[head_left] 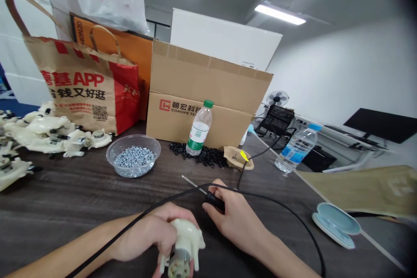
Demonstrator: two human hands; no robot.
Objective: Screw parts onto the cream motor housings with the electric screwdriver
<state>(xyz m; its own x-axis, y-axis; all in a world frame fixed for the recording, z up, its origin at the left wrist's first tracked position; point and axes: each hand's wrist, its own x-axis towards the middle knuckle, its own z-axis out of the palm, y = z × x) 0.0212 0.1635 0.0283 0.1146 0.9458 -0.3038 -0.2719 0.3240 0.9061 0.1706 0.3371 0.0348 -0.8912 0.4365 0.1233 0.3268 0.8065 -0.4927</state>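
Left hand (pixel 146 236) grip clamped on cream plastic housing with silver motor (pixel 188 236), over dark wood counter (pixel 81 200); right hand (pixel 239 223) grip clamped on black corded electric screwdriver (pixel 215 202), near the housing.

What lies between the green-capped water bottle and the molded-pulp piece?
The head view shows a heap of small black pellets between the bottle and the molded-pulp piece.

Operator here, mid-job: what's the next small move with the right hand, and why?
Probably turn the thin bit of the black electric screwdriver in your right hand toward the white plastic housing in your left hand. The bit points away from the housing, and your hands are already close, so a small wrist turn should do.
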